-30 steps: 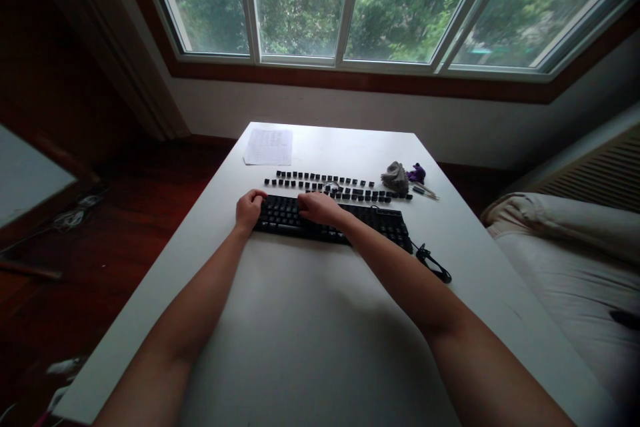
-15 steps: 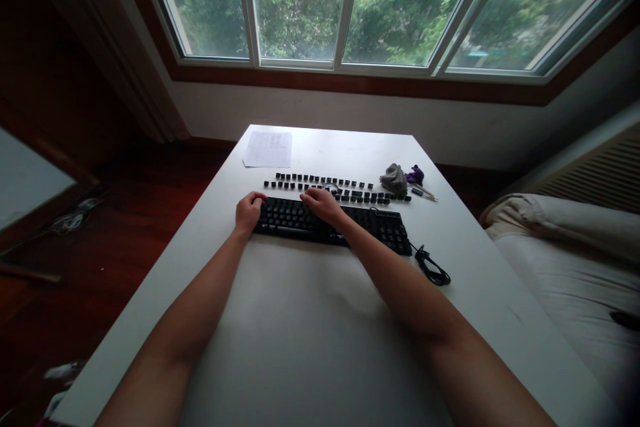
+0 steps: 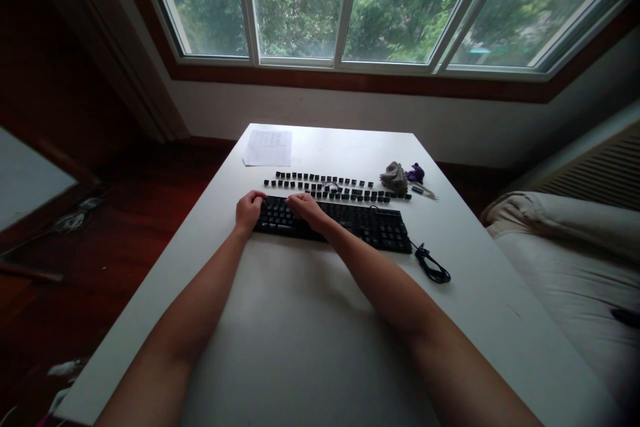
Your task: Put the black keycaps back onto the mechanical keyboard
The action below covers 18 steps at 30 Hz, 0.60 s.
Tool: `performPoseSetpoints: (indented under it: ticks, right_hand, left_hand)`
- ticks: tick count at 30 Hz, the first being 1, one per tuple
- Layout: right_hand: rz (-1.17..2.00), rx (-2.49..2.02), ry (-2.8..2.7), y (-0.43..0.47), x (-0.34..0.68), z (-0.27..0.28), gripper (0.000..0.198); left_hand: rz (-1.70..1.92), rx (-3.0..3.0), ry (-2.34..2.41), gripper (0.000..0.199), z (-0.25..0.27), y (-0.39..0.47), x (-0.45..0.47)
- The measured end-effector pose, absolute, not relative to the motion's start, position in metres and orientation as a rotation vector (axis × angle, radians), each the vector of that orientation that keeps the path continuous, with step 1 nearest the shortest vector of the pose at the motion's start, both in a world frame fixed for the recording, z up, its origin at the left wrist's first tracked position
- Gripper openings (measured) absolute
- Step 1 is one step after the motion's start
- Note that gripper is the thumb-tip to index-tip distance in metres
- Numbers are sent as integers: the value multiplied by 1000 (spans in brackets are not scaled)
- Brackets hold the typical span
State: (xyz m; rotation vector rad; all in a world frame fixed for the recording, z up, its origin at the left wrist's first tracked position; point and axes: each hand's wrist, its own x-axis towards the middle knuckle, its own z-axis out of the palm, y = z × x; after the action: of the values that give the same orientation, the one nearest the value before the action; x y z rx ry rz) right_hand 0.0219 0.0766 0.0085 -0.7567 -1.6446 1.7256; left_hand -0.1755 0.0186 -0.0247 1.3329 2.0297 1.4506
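Observation:
A black keyboard [image 3: 345,217] lies across the white table, its top edge facing the window. My left hand [image 3: 249,211] is closed around the keyboard's left end, fingers curled at its upper left corner. Over the left part of the key rows is my right hand [image 3: 306,207], its thumb and fingers pinched together near the top edge. Whatever is between those fingertips is too small to make out. Behind the keyboard, several loose black keycaps [image 3: 300,176] stand in rows, some partly behind my right hand.
A printed paper sheet [image 3: 269,148] lies at the far left of the table [image 3: 310,320]. To the right are a grey cloth [image 3: 394,177], a purple cloth [image 3: 415,173] and small thin tools [image 3: 425,193]. The keyboard's coiled cable [image 3: 434,268] rests beside its right end.
My right hand has moved left along the keyboard, closer to my left hand. The left hand stays at the keyboard's left end.

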Motion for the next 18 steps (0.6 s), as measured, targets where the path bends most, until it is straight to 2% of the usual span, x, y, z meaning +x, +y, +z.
performPoseSetpoints:
  ticks: [3,5,8,12,18]
  right_hand:
    - [1688,-777,-1655,85,23,12,36]
    - [1509,-815,-1717,95,30,14,35]
    - [924,-980,-1951,112,46,14,31]
    - [282,-1183,-2267,125,64,10,9]
    - [6,-1266,-2550,134,62,11,24]
  left_hand:
    - [1448,1326,2036,24,-24,18,-176]
    - [1443,1331,2036,25,-24,18,-177]
    - [1443,1341,2027,25,-25,18,-178]
    - [1448,1335,2026,24,-26,19,-179]
    - [1446,1335,2031,25,-25,19,-180]
